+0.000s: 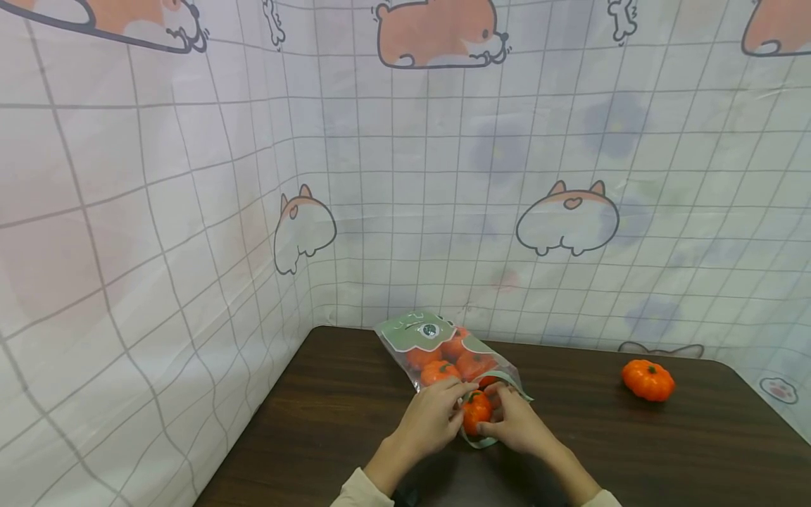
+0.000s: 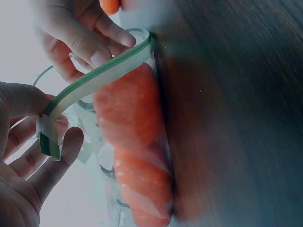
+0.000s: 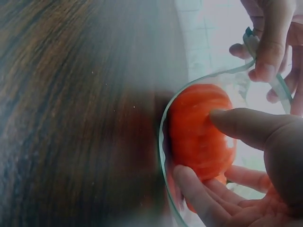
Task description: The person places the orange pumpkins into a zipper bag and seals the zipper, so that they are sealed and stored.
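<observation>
A clear zip bag [image 1: 412, 334] with a green printed top and several small orange pumpkins [image 1: 437, 372] inside lies on the table, its mouth toward me. My left hand [image 1: 429, 418] pinches the bag's green zip edge [image 2: 94, 72] beside the white slider [image 2: 45, 126]. At the opening, my right hand [image 1: 521, 421] holds a ribbed orange pumpkin [image 3: 201, 127], thumb on top and fingers along its lower side. The right wrist view has this pumpkin within the loop of the mouth's rim [image 3: 163, 156].
Another orange pumpkin [image 1: 648, 380] sits toward the right back of the dark wooden table [image 1: 589, 422]. A white gridded cloth [image 1: 405, 211] with cartoon dogs hangs behind the table and along its left side.
</observation>
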The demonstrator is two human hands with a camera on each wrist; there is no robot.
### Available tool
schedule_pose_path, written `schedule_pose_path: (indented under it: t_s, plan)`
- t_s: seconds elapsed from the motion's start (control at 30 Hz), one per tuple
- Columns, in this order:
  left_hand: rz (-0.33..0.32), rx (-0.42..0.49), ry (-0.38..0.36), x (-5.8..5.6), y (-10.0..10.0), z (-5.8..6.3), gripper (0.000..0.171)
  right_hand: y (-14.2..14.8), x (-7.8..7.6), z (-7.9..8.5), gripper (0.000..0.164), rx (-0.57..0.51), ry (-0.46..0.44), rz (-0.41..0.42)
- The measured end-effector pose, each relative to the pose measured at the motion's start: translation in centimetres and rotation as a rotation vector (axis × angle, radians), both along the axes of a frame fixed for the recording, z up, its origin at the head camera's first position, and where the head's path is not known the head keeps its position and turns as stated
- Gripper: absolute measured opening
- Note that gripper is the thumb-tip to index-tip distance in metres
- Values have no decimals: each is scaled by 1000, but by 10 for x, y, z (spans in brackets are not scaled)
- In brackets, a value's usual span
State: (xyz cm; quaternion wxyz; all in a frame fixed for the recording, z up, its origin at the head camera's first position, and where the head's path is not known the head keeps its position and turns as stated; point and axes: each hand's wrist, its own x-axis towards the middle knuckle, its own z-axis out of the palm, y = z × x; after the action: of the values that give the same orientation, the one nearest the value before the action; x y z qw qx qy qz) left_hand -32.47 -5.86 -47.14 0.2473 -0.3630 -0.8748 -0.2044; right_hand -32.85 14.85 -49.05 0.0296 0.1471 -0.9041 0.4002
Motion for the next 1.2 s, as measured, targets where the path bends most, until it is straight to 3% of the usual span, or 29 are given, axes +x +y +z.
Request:
schedule_pose_path:
  t_s: [0.3,0.53,0.83,1.07,1.2]
  plan:
    - [-11,19,17,0,1,0,44,-9,-8,-4,55,73,61,-74]
    - [-10,16,40,-1,1,0,42,-11,-9,-4,54,69,53,-65]
    - [-1,21,1,1,0,1,44,6,-4,-1,52,23,25,97]
    - [1,24,-13,2,1,1,45,30,-4,13,33,7,17,256]
    - [-6,49,-62,3,1,1,46,45,-4,25,25,-43,-32,324]
